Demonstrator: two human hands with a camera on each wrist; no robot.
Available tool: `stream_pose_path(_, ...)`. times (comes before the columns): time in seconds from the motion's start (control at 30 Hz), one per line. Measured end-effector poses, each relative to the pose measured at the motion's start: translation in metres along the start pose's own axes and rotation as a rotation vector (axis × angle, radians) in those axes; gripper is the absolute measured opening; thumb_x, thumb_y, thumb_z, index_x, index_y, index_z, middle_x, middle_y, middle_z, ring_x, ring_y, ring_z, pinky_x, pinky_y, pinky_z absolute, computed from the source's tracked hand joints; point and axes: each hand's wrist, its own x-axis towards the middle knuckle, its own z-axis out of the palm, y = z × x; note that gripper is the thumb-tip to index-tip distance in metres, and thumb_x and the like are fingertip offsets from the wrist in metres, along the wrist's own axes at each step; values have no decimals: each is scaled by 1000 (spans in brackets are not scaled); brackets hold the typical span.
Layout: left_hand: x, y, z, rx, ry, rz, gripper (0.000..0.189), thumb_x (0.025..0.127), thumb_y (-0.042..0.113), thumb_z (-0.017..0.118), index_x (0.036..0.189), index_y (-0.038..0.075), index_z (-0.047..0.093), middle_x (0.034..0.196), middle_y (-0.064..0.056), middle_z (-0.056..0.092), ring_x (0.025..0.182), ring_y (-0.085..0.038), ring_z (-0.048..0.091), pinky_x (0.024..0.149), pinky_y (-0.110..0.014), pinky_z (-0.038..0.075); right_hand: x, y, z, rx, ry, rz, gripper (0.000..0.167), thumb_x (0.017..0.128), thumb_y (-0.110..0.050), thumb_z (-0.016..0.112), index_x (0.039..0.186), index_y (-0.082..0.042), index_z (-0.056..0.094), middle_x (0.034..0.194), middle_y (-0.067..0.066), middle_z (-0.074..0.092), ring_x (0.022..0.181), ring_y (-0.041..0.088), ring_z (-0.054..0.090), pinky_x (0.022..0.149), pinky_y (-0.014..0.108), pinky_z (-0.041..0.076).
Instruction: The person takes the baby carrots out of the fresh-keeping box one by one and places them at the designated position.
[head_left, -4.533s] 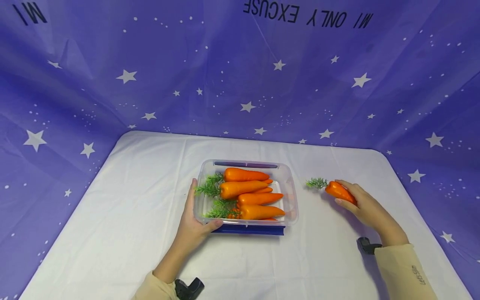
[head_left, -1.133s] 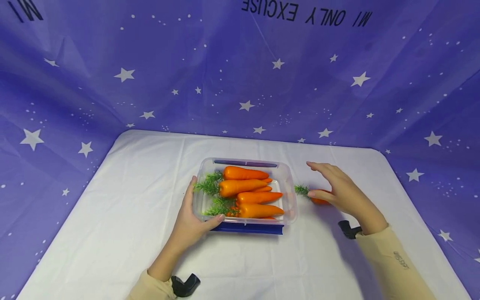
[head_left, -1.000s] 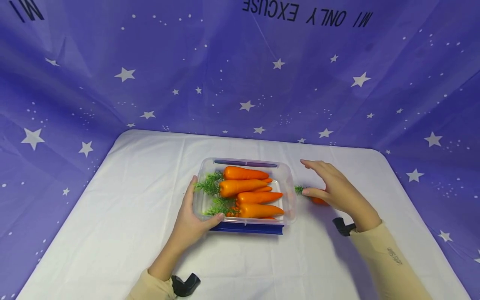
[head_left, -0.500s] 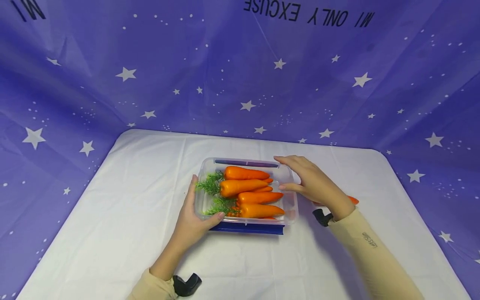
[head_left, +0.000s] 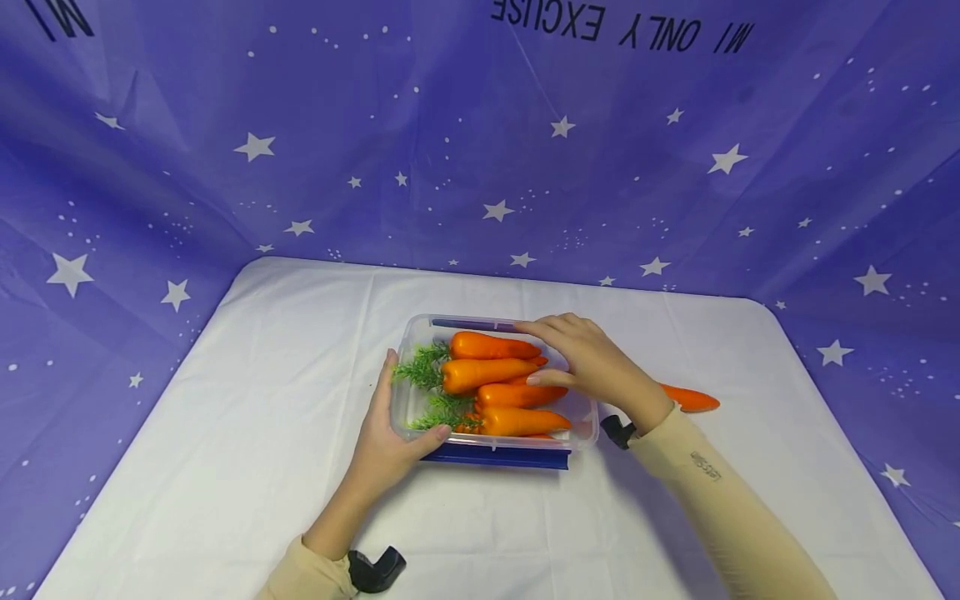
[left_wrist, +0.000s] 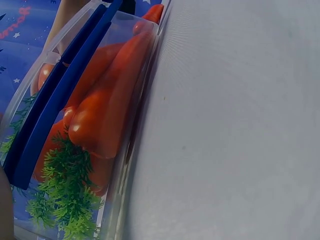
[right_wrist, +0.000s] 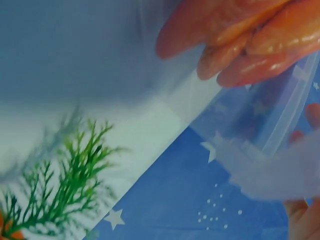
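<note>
A clear plastic box (head_left: 585, 429) with blue latches holds several orange toy carrots (head_left: 487, 375), their green tops to the left. My left hand (head_left: 382, 450) grips the box's left end, fingers along the outer wall and thumb at the front rim. Over the right half of the box is my right hand (head_left: 588, 358), fingers spread above the carrot tips and nothing in its grasp; contact cannot be told. One loose carrot (head_left: 696, 401) lies on the cloth right of the box, partly behind my right wrist. Its leafy top (right_wrist: 85, 175) shows in the right wrist view.
A white cloth (head_left: 225, 467) covers the table. Purple star-printed fabric (head_left: 420, 150) rises behind it and at both sides. Black wrist cameras (head_left: 377, 571) sit on both wrists. The front blue latch (head_left: 495, 456) hangs outward.
The right hand held the loose carrot earlier, then let it go on the cloth. It has since moved left over the box. The left hand has stayed on the box.
</note>
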Motion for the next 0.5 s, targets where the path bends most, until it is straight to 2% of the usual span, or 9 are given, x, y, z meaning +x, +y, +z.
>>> stream_pose_path(0.17, -1, 0, 0, -5, -4, 0, 118, 75, 31, 86, 157, 42, 3, 168, 6, 7, 153, -28, 14, 119, -65, 17, 7, -6, 5, 12, -21, -23, 77, 86, -52, 70, 152, -31, 39, 143, -6, 54, 122, 19, 54, 109, 50, 38)
stream_pose_path(0.33, -1, 1, -1, -4, -9, 7, 118, 75, 32, 86, 158, 42, 3, 168, 4, 7, 153, -29, 14, 118, -66, 18, 13, -11, 9, 48, -49, -38, 73, 87, -48, 71, 151, -32, 40, 142, -5, 55, 126, 19, 53, 112, 51, 38)
stream_pose_path(0.5, -1, 0, -1, -12, -8, 6, 117, 75, 32, 86, 157, 43, 2, 168, 3, 7, 153, -28, 13, 118, -66, 18, 21, -15, 13, 9, -59, -94, 70, 89, -51, 67, 151, -30, 41, 135, -3, 58, 125, 18, 54, 112, 49, 39)
